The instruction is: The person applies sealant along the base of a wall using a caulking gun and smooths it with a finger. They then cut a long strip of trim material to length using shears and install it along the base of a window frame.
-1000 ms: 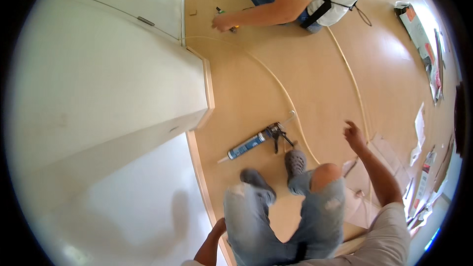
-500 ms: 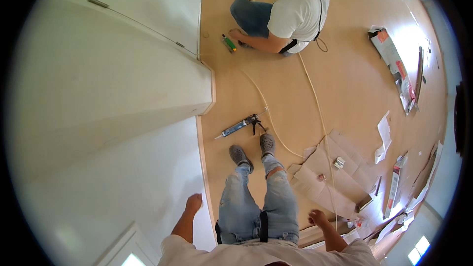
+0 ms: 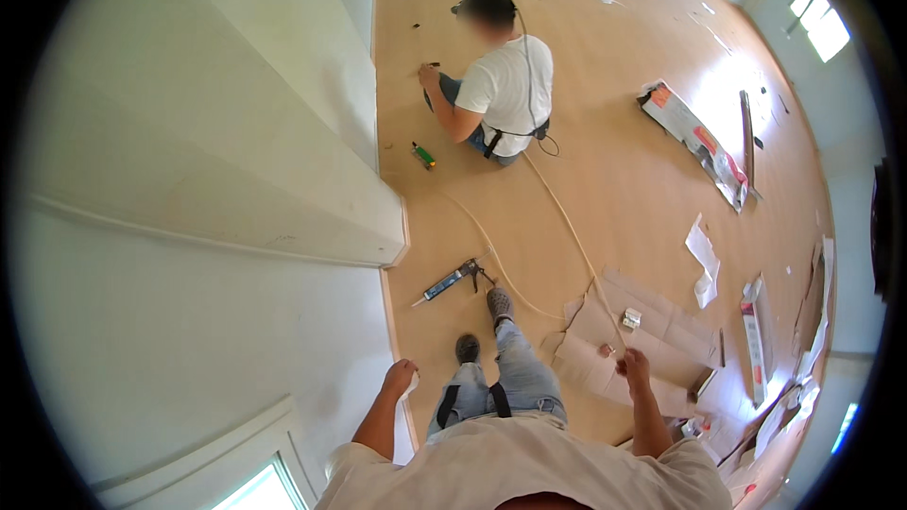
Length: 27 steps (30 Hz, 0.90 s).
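Note:
My left hand (image 3: 402, 373), beside the white wall (image 3: 189, 321), is closed on a small white cloth or paper. My right hand (image 3: 635, 365) has loosely bent, parted fingers over a cardboard sheet (image 3: 576, 368); a thin cream cord (image 3: 567, 227) runs behind it, and I cannot tell whether they touch. A caulking gun (image 3: 453, 277) with a blue tube lies on the wood floor just beyond my grey shoes (image 3: 500, 302).
A co-worker (image 3: 505, 90) in a white shirt sits farther up by the left wall, holding a small dark tool. A green tool (image 3: 423, 156) lies nearby. Long torn packages (image 3: 693, 144), white paper scraps (image 3: 704, 260) and strips (image 3: 748, 142) lie to the right.
My view has risen and widened, showing more room. My hands have come up, the left with something white visible in it. The co-worker's hand has moved away from the green tool.

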Motion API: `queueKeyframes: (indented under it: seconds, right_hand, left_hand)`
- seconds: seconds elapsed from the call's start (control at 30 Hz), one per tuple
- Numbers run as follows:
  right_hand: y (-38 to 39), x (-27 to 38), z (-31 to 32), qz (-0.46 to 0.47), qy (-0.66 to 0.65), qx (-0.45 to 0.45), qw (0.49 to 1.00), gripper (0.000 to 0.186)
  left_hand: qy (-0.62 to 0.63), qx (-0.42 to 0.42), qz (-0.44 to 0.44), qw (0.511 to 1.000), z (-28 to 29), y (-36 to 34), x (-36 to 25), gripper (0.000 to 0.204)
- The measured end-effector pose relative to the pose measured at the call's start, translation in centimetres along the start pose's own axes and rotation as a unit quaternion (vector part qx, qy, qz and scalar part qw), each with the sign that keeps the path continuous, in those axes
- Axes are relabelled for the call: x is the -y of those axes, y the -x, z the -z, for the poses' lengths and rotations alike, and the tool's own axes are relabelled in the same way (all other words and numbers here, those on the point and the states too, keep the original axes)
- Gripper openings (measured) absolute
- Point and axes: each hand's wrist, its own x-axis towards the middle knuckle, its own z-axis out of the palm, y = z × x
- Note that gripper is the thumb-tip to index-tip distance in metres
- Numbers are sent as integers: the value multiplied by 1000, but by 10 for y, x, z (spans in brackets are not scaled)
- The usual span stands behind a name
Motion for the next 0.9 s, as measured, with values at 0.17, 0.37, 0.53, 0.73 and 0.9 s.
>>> queueKeyframes:
  seconds: [0.17, 0.37, 0.53, 0.73, 0.9]
  right_hand:
    - [115, -227, 95, -237, -13, -109, 965, 14]
    - [240, -282, 47, -287, -40, -41, 956, 12]
    - [245, -287, 22, -192, -83, 3, 978, 13]
    - [170, -258, 18, -101, -194, 15, 976, 11]
    - [142, -207, 24, -73, -197, -19, 978, 12]
  left_hand:
    - [58, 6, -3, 998, -7, 4, 28, 36]
    - [-7, 34, -53, 998, 15, -32, 153, 35]
    - [33, 64, -31, 997, 6, -12, 125, 32]
    - [116, 72, -12, 991, 13, 33, 57, 30]
    - [93, 79, -17, 992, 13, 40, 64, 29]
